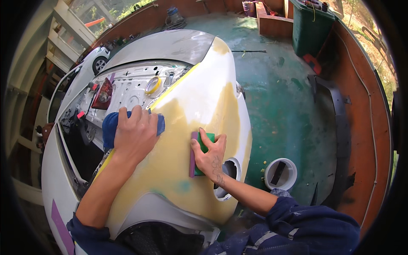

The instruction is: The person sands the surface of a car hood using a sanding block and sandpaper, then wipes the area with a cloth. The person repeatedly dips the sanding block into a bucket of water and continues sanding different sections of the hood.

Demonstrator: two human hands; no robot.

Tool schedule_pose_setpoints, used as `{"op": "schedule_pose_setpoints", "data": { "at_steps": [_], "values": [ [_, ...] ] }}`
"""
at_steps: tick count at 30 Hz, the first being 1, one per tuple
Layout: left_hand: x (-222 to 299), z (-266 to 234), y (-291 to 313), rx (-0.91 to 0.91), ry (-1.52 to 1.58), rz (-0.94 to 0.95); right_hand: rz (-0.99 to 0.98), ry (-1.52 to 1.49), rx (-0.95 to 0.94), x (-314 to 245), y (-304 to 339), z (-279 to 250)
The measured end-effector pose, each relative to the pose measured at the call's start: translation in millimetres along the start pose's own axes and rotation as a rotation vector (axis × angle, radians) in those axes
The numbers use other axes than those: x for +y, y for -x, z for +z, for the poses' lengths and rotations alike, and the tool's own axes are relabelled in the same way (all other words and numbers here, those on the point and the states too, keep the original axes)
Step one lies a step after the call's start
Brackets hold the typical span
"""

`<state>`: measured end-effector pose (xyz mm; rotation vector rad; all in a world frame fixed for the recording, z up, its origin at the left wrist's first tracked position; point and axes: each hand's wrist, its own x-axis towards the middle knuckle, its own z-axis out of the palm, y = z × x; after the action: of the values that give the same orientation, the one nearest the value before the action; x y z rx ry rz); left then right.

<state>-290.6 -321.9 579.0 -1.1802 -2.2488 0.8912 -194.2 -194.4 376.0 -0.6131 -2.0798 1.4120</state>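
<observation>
My left hand (pixel 137 135) is closed on a folded blue cloth (pixel 111 126) at the inner edge of a white car body panel (pixel 170 174). Broad yellowish filler patches cover much of that panel. On its curved face, my right hand (pixel 210 158) grips a green sanding block (pixel 208 143) with purple sandpaper along its left side. The thumb and fingers press on the block, and its underside is hidden. Yellow tape (pixel 176 86) runs along the panel's inner edge. A rounded opening (pixel 230 171) lies just under my right wrist.
A red tail light (pixel 103 94) and a roll of yellow tape (pixel 153 85) rest on the car's bare metal. To the right, a white bucket (pixel 293 174) holding a dark block stands on the green floor. Farther off are a dark bumper (pixel 340 110) and a green bin (pixel 312 27).
</observation>
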Motion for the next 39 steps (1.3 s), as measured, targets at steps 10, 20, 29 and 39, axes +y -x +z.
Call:
{"op": "schedule_pose_setpoints", "data": {
  "at_steps": [10,20,29,39],
  "values": [
    [5.2,7.6,-12.3,0.131,-0.027,0.06,0.075,0.096,0.056,-4.8,-57.9,10.5],
    [10.5,12.7,-8.2,0.065,-0.072,0.063,0.08,0.129,0.086,5.8,-66.4,13.9],
    [11.7,4.1,-14.8,0.095,-0.069,0.097,0.09,0.237,0.163,25.6,-120.7,-8.7],
    [21.2,4.1,-11.1,0.145,-0.115,0.15,0.133,0.247,0.133,25.9,-116.7,-15.8]
  ]
}}
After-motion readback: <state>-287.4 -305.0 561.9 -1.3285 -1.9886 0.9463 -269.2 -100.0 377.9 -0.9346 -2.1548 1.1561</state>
